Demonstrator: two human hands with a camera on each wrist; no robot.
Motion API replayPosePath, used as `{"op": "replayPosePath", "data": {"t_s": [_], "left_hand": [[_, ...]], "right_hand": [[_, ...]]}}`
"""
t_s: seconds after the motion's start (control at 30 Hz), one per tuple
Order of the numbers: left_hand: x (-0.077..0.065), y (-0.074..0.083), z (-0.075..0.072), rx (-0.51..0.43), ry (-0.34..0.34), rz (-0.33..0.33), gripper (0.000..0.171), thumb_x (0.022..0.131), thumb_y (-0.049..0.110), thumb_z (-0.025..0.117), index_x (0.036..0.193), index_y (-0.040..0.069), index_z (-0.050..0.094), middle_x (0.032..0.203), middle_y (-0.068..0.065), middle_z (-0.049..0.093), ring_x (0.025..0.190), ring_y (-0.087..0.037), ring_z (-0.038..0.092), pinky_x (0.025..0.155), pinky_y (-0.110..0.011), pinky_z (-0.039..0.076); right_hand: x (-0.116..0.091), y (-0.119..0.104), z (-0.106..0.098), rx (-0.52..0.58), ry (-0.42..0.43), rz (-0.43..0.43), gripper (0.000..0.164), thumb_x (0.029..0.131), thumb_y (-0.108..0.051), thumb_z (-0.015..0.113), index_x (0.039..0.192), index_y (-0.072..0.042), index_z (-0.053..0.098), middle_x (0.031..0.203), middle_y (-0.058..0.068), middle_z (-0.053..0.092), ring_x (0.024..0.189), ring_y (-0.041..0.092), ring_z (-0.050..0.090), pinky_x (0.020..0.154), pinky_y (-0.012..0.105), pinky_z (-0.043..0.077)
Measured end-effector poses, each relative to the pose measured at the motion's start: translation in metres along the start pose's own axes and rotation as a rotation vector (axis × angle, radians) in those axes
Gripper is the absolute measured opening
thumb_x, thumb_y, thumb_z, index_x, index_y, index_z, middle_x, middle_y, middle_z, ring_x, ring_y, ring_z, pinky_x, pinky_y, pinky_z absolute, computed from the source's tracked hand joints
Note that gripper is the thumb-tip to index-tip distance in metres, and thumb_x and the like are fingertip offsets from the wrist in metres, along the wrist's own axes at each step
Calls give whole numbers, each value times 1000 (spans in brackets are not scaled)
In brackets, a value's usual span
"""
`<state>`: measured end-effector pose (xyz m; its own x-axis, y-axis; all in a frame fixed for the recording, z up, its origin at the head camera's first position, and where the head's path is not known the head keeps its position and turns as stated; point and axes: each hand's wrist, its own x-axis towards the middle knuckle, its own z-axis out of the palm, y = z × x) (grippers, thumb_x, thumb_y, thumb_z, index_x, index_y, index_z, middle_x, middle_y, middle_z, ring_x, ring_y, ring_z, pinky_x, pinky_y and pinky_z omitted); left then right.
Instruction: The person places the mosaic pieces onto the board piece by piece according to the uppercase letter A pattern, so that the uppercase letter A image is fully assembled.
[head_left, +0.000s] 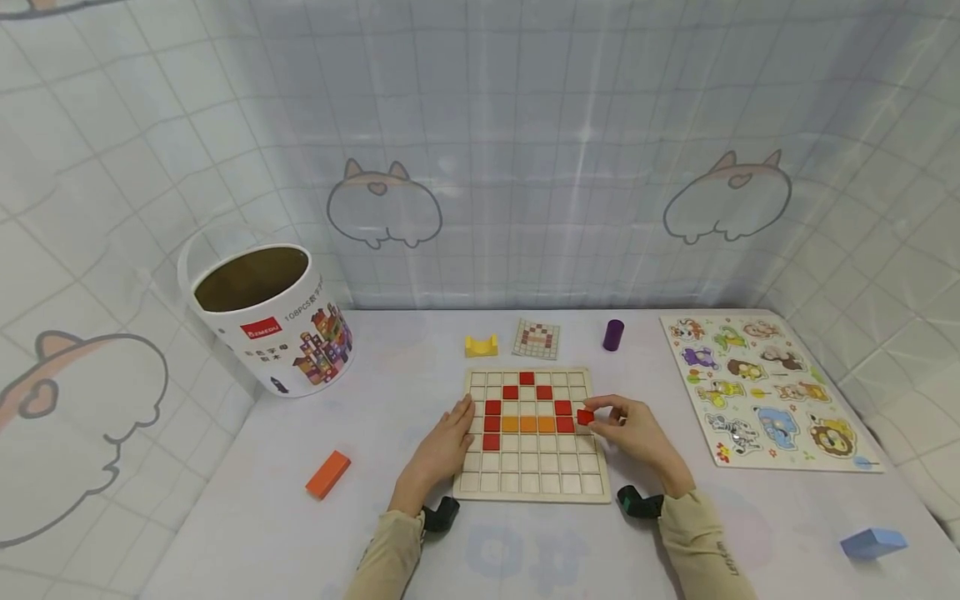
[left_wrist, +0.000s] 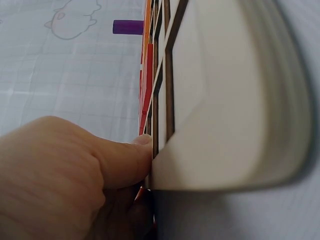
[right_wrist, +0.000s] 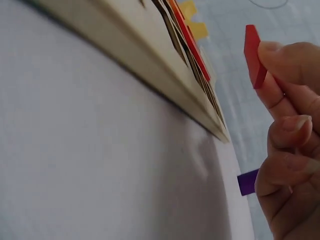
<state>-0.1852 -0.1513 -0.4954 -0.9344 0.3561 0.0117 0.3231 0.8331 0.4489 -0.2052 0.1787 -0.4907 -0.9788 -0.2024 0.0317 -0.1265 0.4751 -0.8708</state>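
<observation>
A wooden grid board (head_left: 529, 482) lies on the table with red tiles (head_left: 492, 442) and a row of orange tiles (head_left: 528, 424) set in its squares. My right hand (head_left: 633, 432) pinches one red square tile (head_left: 585, 417) between thumb and fingertips, over the board's right edge. In the right wrist view that tile (right_wrist: 254, 57) is tilted, its thin side showing. My left hand (head_left: 442, 446) rests along the board's left edge. The left wrist view shows its thumb (left_wrist: 125, 162) at the rim, the other fingers partly hidden below.
Behind the board are a small pattern card (head_left: 536, 339), a yellow block (head_left: 481, 346) and a purple cylinder (head_left: 613, 335). A white bucket (head_left: 300, 333) and orange block (head_left: 327, 475) stand left. An animal puzzle board (head_left: 750, 392) and blue block (head_left: 873, 543) lie right.
</observation>
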Motion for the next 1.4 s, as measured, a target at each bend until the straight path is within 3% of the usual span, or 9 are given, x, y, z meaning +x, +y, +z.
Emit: {"op": "replayPosePath", "data": {"t_s": [0.4, 0.7, 1.0, 1.17, 1.4], "left_hand": [[0, 2, -3, -6, 2, -6, 52, 99, 8, 48, 146, -9, 33, 157, -22, 28, 145, -37, 30, 120, -53, 26], [1, 4, -4, -13, 6, 1, 52, 99, 7, 48, 146, -9, 34, 156, -23, 28, 144, -38, 30, 119, -54, 26], [2, 2, -2, -7, -6, -11, 52, 99, 8, 47, 147, -8, 33, 157, -21, 27, 145, -37, 29, 120, -52, 26], [1, 1, -2, -7, -1, -3, 52, 99, 8, 48, 146, -9, 33, 157, -22, 28, 145, -37, 29, 120, -53, 26], [0, 0, 0, -4, -3, -1, 52, 99, 9, 47, 147, -8, 33, 157, -22, 27, 145, -37, 29, 120, -53, 26]], "right_hand": [[-2, -17, 8, 37, -36, -43, 28, 83, -9, 74, 111, -9, 72, 67, 1, 46, 61, 9, 43, 47, 18, 31], [0, -11, 19, 57, -93, -68, 26, 83, -8, 74, 109, -7, 71, 63, -2, 40, 57, 6, 39, 47, 18, 28], [0, -5, 23, -33, -182, -107, 26, 81, -8, 75, 106, -10, 70, 67, -3, 45, 59, 5, 41, 51, 17, 34], [1, 0, 26, -45, -185, -159, 25, 81, -6, 75, 106, -8, 70, 69, -1, 50, 60, 5, 41, 51, 18, 36], [0, -2, 28, -49, -196, -149, 26, 81, -7, 76, 106, -10, 70, 70, -1, 49, 60, 5, 41, 51, 18, 35]]}}
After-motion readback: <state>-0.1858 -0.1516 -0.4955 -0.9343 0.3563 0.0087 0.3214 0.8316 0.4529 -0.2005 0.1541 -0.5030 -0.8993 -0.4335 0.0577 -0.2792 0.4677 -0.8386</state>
